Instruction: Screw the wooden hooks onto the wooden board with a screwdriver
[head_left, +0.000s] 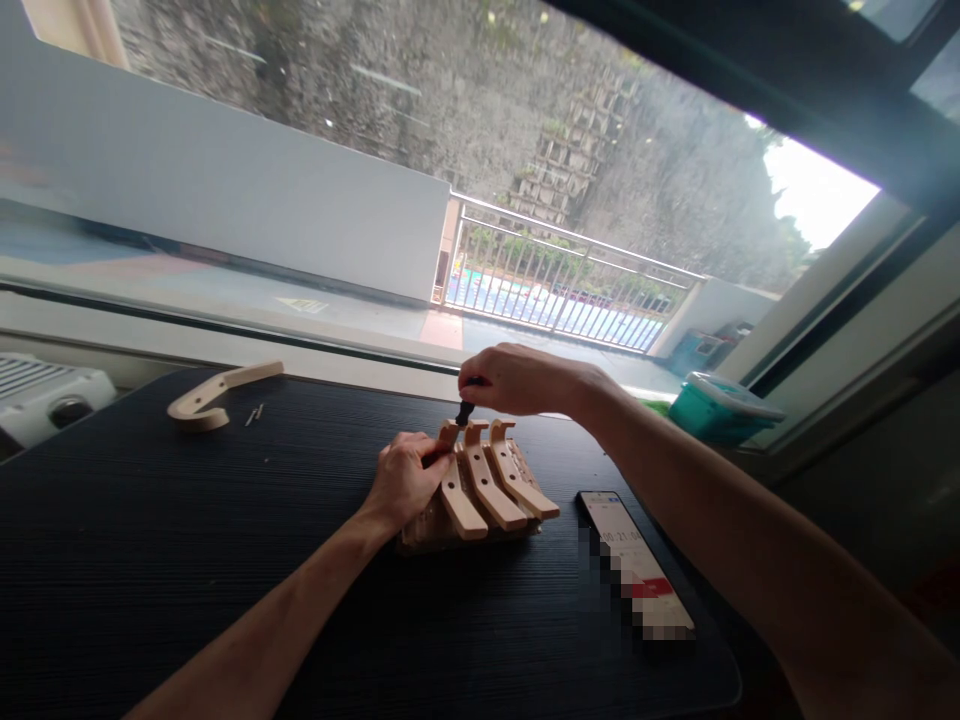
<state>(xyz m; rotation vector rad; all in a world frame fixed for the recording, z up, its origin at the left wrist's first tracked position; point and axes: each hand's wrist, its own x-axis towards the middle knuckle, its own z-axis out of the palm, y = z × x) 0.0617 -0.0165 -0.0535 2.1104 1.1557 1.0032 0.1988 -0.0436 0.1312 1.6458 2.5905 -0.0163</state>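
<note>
The step in hand seems to be the driving of a screw into the leftmost wooden hook (455, 505), which lies beside two other hooks (484, 482) on a brown block (421, 540), in the middle of the dark surface (150, 560). The next move, I judge, calls for straight pressure and turning, with the hook held steady.

The right hand (516, 378) is raised above the block, wrist bent, its fingers wrapped around the black screwdriver (465, 410), which stands nearly upright; its tip is hidden. The left hand (407, 482) comes low from the side, fingers bent against the leftmost hook; whether they pinch it, I cannot tell.
</note>
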